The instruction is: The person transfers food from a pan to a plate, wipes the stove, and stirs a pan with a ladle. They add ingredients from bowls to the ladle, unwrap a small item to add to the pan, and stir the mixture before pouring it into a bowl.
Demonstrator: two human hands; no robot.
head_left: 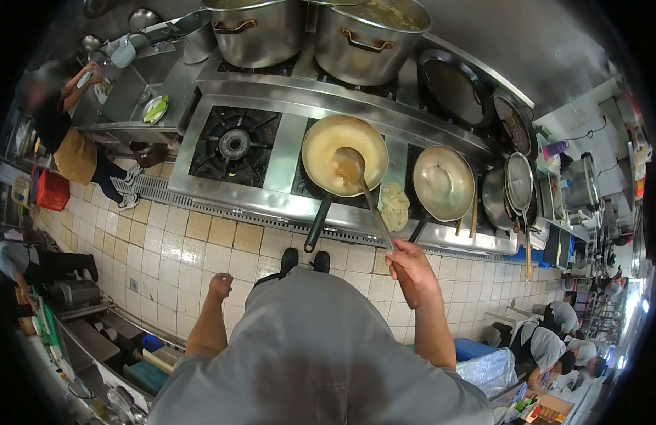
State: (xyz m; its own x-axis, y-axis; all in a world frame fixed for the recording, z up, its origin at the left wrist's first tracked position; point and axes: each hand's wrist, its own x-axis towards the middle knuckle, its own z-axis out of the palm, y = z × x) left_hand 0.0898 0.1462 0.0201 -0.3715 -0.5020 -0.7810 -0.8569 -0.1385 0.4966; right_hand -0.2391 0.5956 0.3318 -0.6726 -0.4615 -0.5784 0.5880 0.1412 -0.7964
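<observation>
My right hand [413, 268] is closed around the brown handle of a long ladle [374, 212]. The ladle's bowl rests in a frying pan [309, 166] of pale yellow liquid on the stove, with a darker brownish patch in the bowl. The pan's black handle points toward me. Hanging at my side over the floor, my left hand [220, 285] has its fingers curled in and nothing visible in them. A crumpled pale cloth [394, 207] lies on the stove edge, right of the pan. Beyond it sits a second, metal pan [445, 183].
Two large stockpots [367, 53] stand at the back of the stove. To the left is a bare burner [234, 144], then a sink [133, 85] where another person [73, 134] works. Strainers [519, 180] sit at the right. Behind me are a counter and several other people.
</observation>
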